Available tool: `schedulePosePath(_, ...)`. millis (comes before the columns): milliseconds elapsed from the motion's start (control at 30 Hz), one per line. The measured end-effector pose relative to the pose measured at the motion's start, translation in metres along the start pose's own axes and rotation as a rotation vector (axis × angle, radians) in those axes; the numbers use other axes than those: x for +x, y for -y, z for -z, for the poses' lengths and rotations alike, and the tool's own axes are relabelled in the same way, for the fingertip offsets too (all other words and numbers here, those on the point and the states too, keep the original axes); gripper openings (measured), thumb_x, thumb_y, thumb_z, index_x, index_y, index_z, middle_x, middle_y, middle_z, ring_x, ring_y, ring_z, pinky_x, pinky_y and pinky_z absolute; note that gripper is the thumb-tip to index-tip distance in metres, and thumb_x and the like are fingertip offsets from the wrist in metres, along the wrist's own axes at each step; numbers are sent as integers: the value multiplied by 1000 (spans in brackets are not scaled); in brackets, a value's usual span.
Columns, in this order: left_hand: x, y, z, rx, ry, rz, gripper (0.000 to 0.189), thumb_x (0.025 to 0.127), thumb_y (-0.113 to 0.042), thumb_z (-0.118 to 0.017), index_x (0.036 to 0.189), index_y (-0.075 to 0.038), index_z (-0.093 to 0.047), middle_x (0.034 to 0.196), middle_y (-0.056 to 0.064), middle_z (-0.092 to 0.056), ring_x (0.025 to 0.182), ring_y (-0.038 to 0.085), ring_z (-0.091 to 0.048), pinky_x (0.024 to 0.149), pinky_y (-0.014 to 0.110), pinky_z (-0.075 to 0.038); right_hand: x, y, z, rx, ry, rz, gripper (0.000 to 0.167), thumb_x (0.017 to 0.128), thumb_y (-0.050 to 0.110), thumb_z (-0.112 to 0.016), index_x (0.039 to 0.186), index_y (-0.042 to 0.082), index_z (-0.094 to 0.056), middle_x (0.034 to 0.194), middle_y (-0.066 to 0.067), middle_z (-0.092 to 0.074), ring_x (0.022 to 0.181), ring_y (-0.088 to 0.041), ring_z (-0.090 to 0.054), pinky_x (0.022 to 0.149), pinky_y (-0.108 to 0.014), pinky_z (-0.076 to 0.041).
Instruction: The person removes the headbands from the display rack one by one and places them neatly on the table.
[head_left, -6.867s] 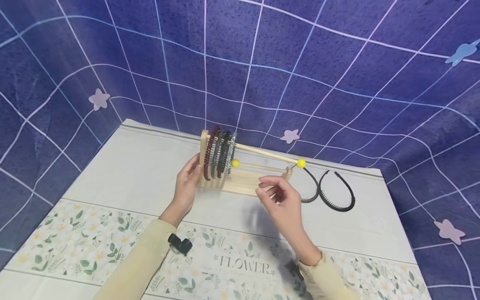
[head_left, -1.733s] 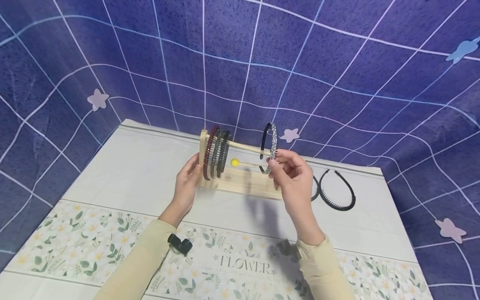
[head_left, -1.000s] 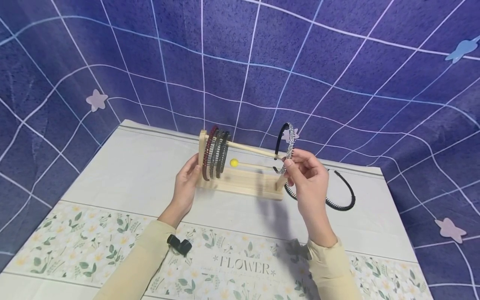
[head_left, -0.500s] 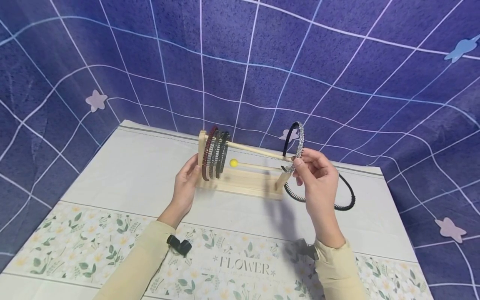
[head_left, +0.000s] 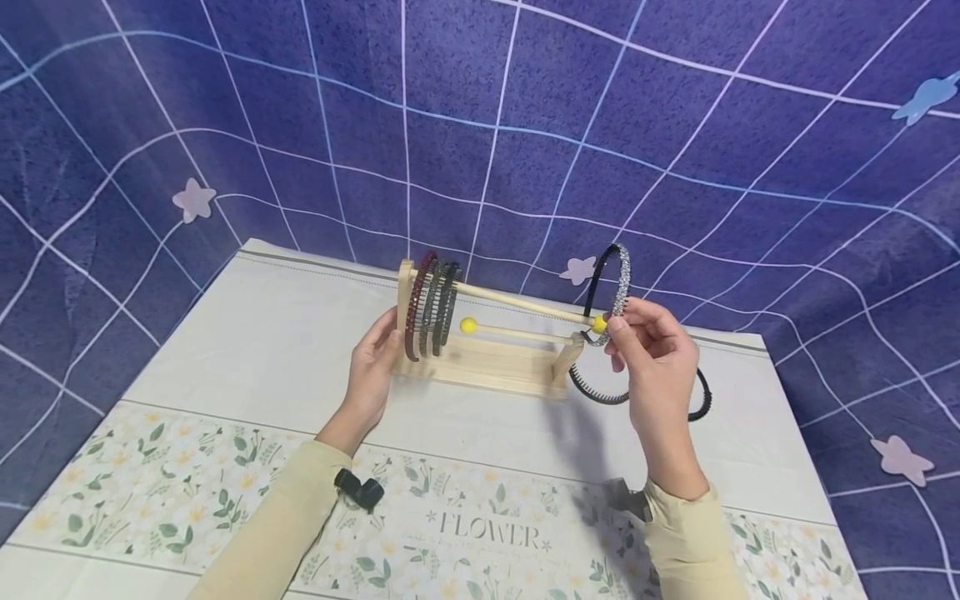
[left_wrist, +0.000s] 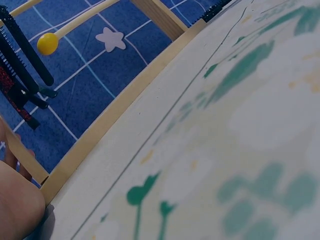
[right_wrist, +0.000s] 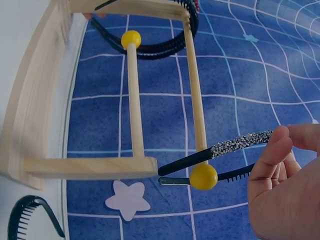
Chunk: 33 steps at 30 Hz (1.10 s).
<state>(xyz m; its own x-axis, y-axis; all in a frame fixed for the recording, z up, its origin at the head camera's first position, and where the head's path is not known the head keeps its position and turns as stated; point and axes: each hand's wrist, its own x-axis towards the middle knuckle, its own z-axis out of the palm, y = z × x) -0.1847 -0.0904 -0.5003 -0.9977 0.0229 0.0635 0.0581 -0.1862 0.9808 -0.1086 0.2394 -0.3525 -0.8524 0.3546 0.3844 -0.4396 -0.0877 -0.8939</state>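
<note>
My left hand (head_left: 372, 358) grips the left upright of a wooden headband stand (head_left: 480, 367). Thumb and fingers of my right hand (head_left: 660, 367) pinch a silver glittery headband (head_left: 623, 283) at the tip of the stand's upper rod (head_left: 525, 301). In the right wrist view, the rod's yellow ball (right_wrist: 203, 177) sits between the two ends of that headband. Several headbands hang at the rod's left end, a dark red one (head_left: 418, 312) outermost and black ones (head_left: 447, 308) beside it. A second yellow ball (head_left: 468, 325) caps the lower rod.
Right of the stand, a black toothed headband (head_left: 600, 398) lies on the white table cover (head_left: 247, 333). Another black headband (head_left: 703, 404) is partly hidden behind my right hand. A blue gridded curtain (head_left: 450, 167) with stars hangs behind the table.
My right hand has drawn the silver headband rightward along the upper rod, away from the others, out to the yellow ball, which shows again. My left hand has stayed on the stand.
</note>
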Motion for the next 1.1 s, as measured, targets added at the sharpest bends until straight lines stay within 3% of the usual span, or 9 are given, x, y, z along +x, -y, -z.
schedulePosePath(600, 1, 1, 0, 7, -6, 3, 56, 119, -19, -49, 172, -5, -37, 176, 10, -40, 160, 26, -39, 132, 30, -38, 0, -4, 21, -94, -26, -68, 26, 95, -19, -70, 106, 2, -81, 82, 0, -71, 59, -8, -63, 48, -16, -46)
schedulePosePath(933, 1, 1, 0, 16, -5, 6, 56, 119, -19, -49, 172, -6, -36, 178, 10, -38, 162, 27, -37, 132, 30, -38, 1, -12, 43, -156, -67, -100, 25, 94, -23, -70, 109, -5, -79, 86, -1, -73, 56, -8, -64, 46, -15, -49)
schedulePosePath(1100, 1, 2, 1, 28, 13, 4, 55, 120, -21, -46, 173, -8, -36, 177, 6, -39, 161, 24, -37, 133, 30, -36, 0, -15, 55, -238, -66, -93, 25, 95, -20, -71, 116, -9, -78, 90, 0, -74, 59, -7, -69, 45, -15, -50)
